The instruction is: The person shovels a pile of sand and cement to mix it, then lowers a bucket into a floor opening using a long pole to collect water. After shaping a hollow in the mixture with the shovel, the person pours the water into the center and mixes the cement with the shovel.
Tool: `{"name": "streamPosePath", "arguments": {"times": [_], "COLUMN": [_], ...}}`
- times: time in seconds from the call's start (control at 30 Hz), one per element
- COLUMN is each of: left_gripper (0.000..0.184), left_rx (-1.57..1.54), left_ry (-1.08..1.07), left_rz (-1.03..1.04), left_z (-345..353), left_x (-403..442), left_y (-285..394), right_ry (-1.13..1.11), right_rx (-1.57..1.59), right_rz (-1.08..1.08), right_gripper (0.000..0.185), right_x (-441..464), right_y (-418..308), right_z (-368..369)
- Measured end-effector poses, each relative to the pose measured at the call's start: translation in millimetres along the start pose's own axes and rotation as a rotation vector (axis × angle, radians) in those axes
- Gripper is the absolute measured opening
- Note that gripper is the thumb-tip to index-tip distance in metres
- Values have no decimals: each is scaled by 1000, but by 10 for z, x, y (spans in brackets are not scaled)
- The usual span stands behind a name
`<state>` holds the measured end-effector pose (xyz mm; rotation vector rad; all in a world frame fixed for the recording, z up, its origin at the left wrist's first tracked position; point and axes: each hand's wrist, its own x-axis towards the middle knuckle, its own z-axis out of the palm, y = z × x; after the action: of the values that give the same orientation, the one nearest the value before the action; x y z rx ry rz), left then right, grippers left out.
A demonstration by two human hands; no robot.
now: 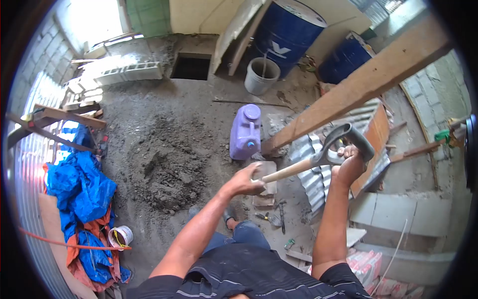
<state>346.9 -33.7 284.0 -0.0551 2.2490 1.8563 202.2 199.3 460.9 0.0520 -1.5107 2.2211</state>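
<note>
I hold a shovel by its wooden shaft (288,170) and dark D-shaped handle (329,145), slanting across in front of my body. My right hand (351,163) is closed around the D-grip. Farther down, my left hand (244,180) is wrapped at the lower visible part of the shaft; the blade does not show. A pile of dark grey, damp-looking mix (172,167) lies on the ground to the left of my left hand. Just beyond that hand stands a purple jerrycan (245,133). Concrete blocks (264,199) lie below the shaft.
A slanted wooden post (358,82) rises on the right beside corrugated sheets (308,172). Blue drums (289,35) and a grey bucket (261,77) stand at the back, near a dark floor opening (191,66). Blue tarp (82,187) and a small white bucket (121,236) are at left.
</note>
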Motion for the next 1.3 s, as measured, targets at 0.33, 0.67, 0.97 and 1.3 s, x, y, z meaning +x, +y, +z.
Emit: {"name": "streamPosePath", "arguments": {"times": [0.33, 0.67, 0.97, 1.3], "left_gripper": [56, 59, 56, 101], "left_rx": [142, -519, -569, -127], "left_ry": [1125, 927, 1290, 2181], "left_rz": [-1343, -1763, -1332, -423], "left_z": [-65, 2172, 539, -3199], "left_x": [-4881, -5837, -6114, -8728], "left_y": [-2174, -1736, -1809, -2302], "right_ry": [-334, -302, -357, -549], "right_rx": [-2216, -1997, -1562, -1364], "right_rz": [-228, -80, 113, 914], "right_gripper": [24, 23, 23, 23], "right_x": [2430, 2567, 1524, -2387], "right_y": [2135, 2867, 2684, 1427], "right_z": [-1374, -1387, -1468, -1995]}}
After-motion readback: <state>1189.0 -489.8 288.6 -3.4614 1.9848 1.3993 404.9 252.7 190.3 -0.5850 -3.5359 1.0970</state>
